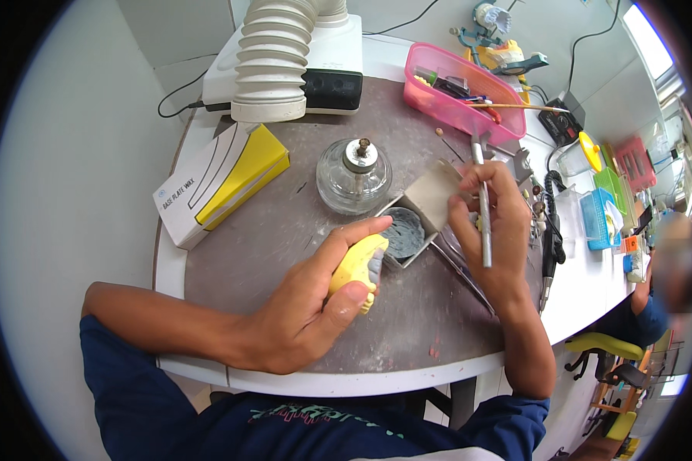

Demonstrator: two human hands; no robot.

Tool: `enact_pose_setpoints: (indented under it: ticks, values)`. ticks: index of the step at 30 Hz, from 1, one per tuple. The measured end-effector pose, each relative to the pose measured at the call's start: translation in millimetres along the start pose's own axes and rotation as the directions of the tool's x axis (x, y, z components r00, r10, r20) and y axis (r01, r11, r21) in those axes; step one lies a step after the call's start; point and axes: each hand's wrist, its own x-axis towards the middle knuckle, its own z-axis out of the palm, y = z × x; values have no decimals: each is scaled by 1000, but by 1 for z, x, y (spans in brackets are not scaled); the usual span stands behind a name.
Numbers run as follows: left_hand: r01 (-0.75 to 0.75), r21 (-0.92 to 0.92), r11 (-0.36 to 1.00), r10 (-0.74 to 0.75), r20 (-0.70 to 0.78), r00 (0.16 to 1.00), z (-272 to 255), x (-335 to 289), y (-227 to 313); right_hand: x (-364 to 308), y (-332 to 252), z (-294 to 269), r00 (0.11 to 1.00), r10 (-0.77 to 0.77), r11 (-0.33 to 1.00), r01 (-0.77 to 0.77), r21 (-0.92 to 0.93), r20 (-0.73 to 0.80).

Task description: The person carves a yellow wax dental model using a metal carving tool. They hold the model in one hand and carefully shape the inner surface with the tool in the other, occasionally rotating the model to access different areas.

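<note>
In my left hand [304, 315] is a yellow dental cast [352, 269] with grey wax on some of its teeth. The fingers and thumb wrap round its sides. My right hand [500, 223] pinches a slim metal handled instrument [484, 203] upright; its upper end points away from me, and I cannot make out the tip's shape. Between the hands stands a small open box [429, 194] of dark grey wax [404, 233], its lid tipped back beside my right fingers. Just beyond the box is a glass spirit lamp [354, 184] with a bare wick; no flame shows.
A white and yellow carton [234, 180] lies at the left. Behind it stands a white machine with a ribbed hose [271, 65]. A pink tray [507, 127] of tools is at the far right. More metal instruments [465, 278] lie under my right hand. Another person [653, 307] sits farther right.
</note>
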Motion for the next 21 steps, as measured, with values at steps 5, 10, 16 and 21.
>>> enact_pose_setpoints:
  ticks: [5, 10, 16, 21]
  values:
    - [9, 31, 999, -12, 77, 997, -13, -2, 3, -3, -12, -13, 953, -288, 930, 254, -265, -99]
    - [2, 48, 999, -2, 3, 1000, -7, 0, 6, -15, -25, -28, 904, -427, 894, 415, -169, -35]
    - [-54, 37, 998, 55, -10, 998, -7, 1, 4, -28, -27, -8, 841, -532, 842, 538, 42, -98]
    - [-130, 111, 985, 134, -31, 991, -9, 0, 3, -36, -33, -8, 852, -524, 839, 518, 166, -9]
